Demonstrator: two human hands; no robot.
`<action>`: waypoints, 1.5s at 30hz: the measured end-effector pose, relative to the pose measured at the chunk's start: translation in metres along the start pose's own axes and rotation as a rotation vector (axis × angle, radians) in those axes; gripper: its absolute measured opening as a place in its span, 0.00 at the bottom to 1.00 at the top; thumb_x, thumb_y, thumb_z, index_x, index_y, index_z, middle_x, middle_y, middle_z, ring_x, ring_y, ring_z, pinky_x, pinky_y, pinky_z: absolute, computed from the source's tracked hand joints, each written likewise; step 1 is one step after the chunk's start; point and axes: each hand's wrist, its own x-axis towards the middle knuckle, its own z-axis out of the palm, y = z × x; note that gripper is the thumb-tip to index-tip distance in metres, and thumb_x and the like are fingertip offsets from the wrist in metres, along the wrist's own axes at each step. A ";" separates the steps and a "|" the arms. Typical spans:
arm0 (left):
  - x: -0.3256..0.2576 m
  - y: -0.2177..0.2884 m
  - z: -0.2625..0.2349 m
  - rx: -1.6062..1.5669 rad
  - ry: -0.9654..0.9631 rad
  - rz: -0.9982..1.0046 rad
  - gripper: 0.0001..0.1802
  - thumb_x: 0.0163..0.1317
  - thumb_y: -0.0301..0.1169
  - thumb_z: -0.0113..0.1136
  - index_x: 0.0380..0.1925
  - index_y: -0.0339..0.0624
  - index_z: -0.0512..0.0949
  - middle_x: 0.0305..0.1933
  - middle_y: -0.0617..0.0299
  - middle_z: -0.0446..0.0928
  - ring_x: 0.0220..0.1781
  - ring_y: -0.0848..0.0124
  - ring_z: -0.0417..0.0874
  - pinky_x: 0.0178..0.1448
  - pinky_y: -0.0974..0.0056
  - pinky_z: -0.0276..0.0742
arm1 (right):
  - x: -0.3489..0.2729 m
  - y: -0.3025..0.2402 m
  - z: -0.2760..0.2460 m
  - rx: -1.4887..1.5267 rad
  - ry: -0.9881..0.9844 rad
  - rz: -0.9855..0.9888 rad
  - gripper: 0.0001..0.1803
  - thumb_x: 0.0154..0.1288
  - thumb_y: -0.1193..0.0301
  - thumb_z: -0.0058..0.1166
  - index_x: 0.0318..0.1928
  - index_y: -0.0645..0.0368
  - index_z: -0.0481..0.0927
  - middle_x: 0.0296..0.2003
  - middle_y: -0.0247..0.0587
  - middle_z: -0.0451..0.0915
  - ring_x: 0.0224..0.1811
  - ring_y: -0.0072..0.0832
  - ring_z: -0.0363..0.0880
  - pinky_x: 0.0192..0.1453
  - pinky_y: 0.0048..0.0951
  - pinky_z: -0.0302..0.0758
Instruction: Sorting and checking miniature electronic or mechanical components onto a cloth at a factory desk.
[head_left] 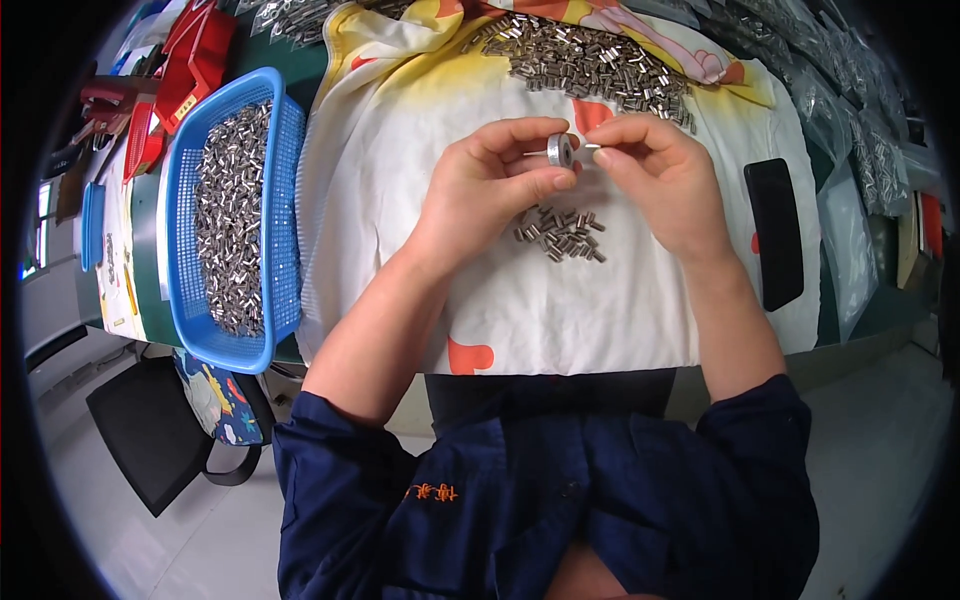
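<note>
My left hand is closed on a thick silver metal ring, held on edge between thumb and fingers above the cloth. Just to its right, the thumb and forefinger of my right hand pinch a small, shiny metal piece level with the ring's hole. Whether that piece touches the ring I cannot tell. Below both hands a small heap of short metal cylinders lies on the white patterned cloth. A larger pile of similar cylinders spreads over the cloth's far side.
On the left stands a blue plastic basket full of short metal cylinders. Red bins sit beyond it. At the right a black phone-like slab lies on the cloth. Clear plastic bags of metal parts line the far right edge.
</note>
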 end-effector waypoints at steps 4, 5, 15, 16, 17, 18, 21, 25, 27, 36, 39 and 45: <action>-0.001 0.002 0.002 0.016 -0.013 0.004 0.21 0.52 0.18 0.59 0.48 0.31 0.70 0.40 0.58 0.76 0.40 0.75 0.79 0.45 0.73 0.76 | -0.003 0.000 0.004 -0.056 -0.009 -0.012 0.05 0.54 0.80 0.53 0.33 0.63 0.78 0.29 0.32 0.77 0.31 0.17 0.74 0.36 0.19 0.72; 0.000 0.001 0.002 0.015 -0.013 0.003 0.21 0.52 0.18 0.59 0.48 0.31 0.70 0.40 0.58 0.76 0.40 0.75 0.79 0.45 0.73 0.76 | -0.003 0.000 0.004 -0.107 -0.017 -0.014 0.04 0.54 0.80 0.53 0.32 0.63 0.78 0.29 0.33 0.77 0.31 0.17 0.74 0.36 0.19 0.72; -0.003 0.003 0.002 0.202 0.017 -0.003 0.21 0.50 0.21 0.63 0.46 0.33 0.73 0.36 0.63 0.77 0.37 0.79 0.77 0.42 0.75 0.74 | -0.002 -0.011 0.010 -0.708 0.004 -0.455 0.07 0.42 0.81 0.56 0.24 0.59 0.74 0.23 0.36 0.75 0.27 0.33 0.73 0.30 0.30 0.71; -0.004 0.004 0.002 0.248 0.012 -0.020 0.21 0.50 0.21 0.62 0.47 0.34 0.73 0.35 0.65 0.77 0.35 0.80 0.75 0.41 0.75 0.73 | -0.002 -0.011 0.010 -0.709 0.004 -0.455 0.07 0.42 0.81 0.56 0.24 0.59 0.74 0.23 0.36 0.75 0.27 0.33 0.73 0.30 0.30 0.71; -0.004 0.003 0.002 0.247 0.012 -0.020 0.21 0.50 0.21 0.62 0.47 0.34 0.73 0.35 0.65 0.77 0.35 0.80 0.75 0.41 0.75 0.73 | -0.002 -0.010 0.011 -0.689 0.008 -0.444 0.07 0.42 0.81 0.57 0.24 0.59 0.74 0.23 0.36 0.75 0.27 0.33 0.73 0.30 0.30 0.70; -0.004 0.003 0.002 0.217 0.011 -0.028 0.21 0.50 0.22 0.63 0.46 0.33 0.73 0.36 0.64 0.77 0.36 0.79 0.77 0.42 0.75 0.74 | -0.002 -0.010 0.011 -0.669 0.013 -0.433 0.07 0.43 0.81 0.57 0.23 0.59 0.74 0.22 0.36 0.75 0.27 0.33 0.73 0.30 0.29 0.70; -0.003 0.004 0.001 0.190 0.009 -0.036 0.21 0.50 0.23 0.64 0.46 0.32 0.73 0.36 0.62 0.78 0.38 0.78 0.78 0.43 0.74 0.75 | -0.002 -0.010 0.010 -0.677 0.002 -0.443 0.06 0.44 0.81 0.57 0.25 0.59 0.76 0.23 0.37 0.76 0.26 0.31 0.74 0.31 0.28 0.71; -0.002 0.002 0.000 0.074 -0.024 -0.053 0.21 0.51 0.22 0.63 0.46 0.31 0.73 0.38 0.62 0.77 0.38 0.78 0.78 0.44 0.74 0.75 | -0.003 -0.009 0.000 -0.509 -0.047 -0.264 0.05 0.48 0.79 0.58 0.28 0.60 0.78 0.25 0.36 0.77 0.26 0.25 0.74 0.31 0.24 0.71; -0.002 0.003 0.002 0.100 -0.039 -0.059 0.21 0.51 0.21 0.62 0.47 0.31 0.72 0.38 0.62 0.77 0.38 0.78 0.78 0.44 0.74 0.75 | -0.001 -0.007 -0.006 -0.229 -0.112 0.043 0.04 0.51 0.77 0.58 0.30 0.61 0.79 0.26 0.34 0.78 0.27 0.19 0.74 0.32 0.20 0.71; -0.009 0.015 0.004 0.267 -0.163 -0.101 0.19 0.49 0.25 0.65 0.43 0.35 0.75 0.37 0.63 0.78 0.38 0.79 0.78 0.42 0.73 0.74 | 0.017 -0.020 -0.029 -0.367 -0.170 0.102 0.09 0.54 0.79 0.52 0.38 0.63 0.76 0.37 0.36 0.76 0.43 0.23 0.73 0.49 0.23 0.69; -0.014 0.013 0.007 0.440 -0.232 -0.025 0.17 0.45 0.29 0.67 0.38 0.39 0.78 0.33 0.62 0.80 0.35 0.76 0.79 0.40 0.70 0.74 | 0.050 -0.011 -0.021 -0.874 -0.209 -0.316 0.13 0.55 0.75 0.51 0.43 0.60 0.76 0.43 0.41 0.75 0.49 0.31 0.72 0.53 0.29 0.67; -0.008 0.004 0.007 0.633 -0.409 0.273 0.17 0.44 0.30 0.67 0.37 0.39 0.78 0.33 0.57 0.79 0.34 0.66 0.79 0.40 0.67 0.74 | 0.108 0.028 0.006 -1.103 -0.342 -0.507 0.16 0.55 0.70 0.52 0.46 0.54 0.77 0.49 0.41 0.73 0.53 0.36 0.69 0.57 0.33 0.65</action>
